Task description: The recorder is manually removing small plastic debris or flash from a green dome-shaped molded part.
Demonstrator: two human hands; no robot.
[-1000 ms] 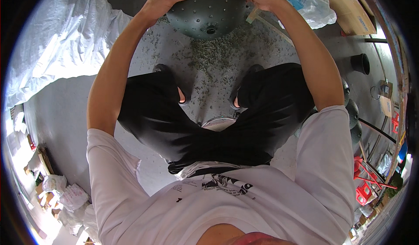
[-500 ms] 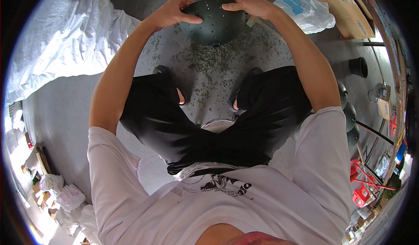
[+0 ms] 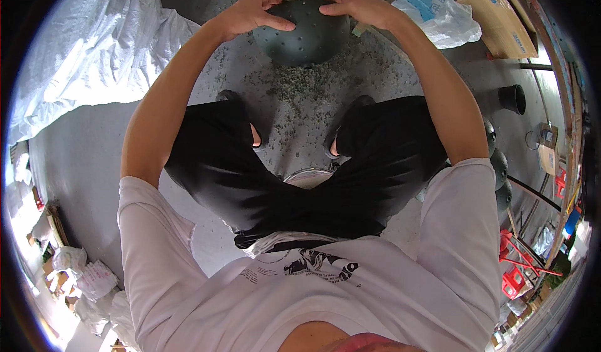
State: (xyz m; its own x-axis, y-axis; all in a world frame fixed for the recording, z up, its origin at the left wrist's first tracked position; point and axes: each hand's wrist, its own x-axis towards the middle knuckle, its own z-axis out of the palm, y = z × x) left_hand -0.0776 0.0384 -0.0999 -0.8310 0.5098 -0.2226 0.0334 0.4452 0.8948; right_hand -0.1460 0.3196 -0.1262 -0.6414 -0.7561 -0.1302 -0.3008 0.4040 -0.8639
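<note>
Above a gritty floor (image 3: 291, 98), your left hand (image 3: 250, 15) and right hand (image 3: 362, 6) are gripping a dome (image 3: 303, 39), 1 nub (image 3: 308, 66) pointing your way, long axis running crosswise.

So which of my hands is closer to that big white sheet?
Your left hand. It's right of the white sheet, at the left side of the dark green studded piece; your right hand is farther off, at that piece's right side.
</note>
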